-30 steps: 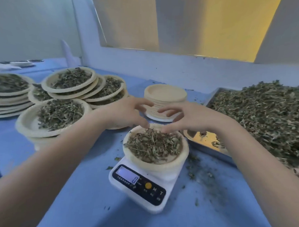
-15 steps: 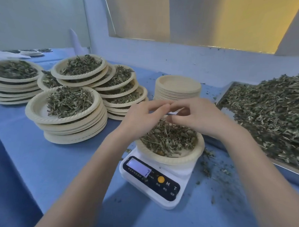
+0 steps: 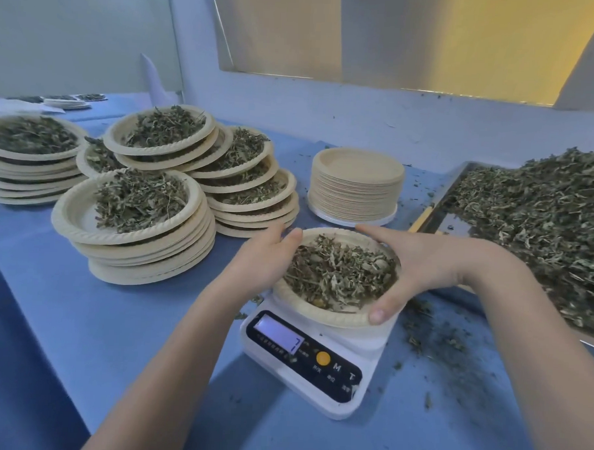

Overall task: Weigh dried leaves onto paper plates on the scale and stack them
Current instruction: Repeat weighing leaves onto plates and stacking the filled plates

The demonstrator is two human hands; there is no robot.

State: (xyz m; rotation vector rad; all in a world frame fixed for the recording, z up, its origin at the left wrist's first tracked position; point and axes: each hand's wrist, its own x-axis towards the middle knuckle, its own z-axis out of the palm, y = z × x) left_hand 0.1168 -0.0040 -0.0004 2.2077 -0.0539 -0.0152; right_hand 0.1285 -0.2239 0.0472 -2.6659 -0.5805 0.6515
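The scale [image 3: 311, 361], just below the plate [image 3: 332, 316] that both hands grip, carries the only readable marks. Its lit display [image 3: 279, 333] shows a single digit, 7. On the dark panel right of the orange button [image 3: 323, 358] stand the letters M and T. The small print under them is too blurred to read.

We see matt, ridged paper plates [image 3: 129, 217], a glossy white plastic scale [image 3: 320, 368], a shiny metal tray [image 3: 459, 215] at three o'clock, and blue matt cloth [image 3: 80, 317].
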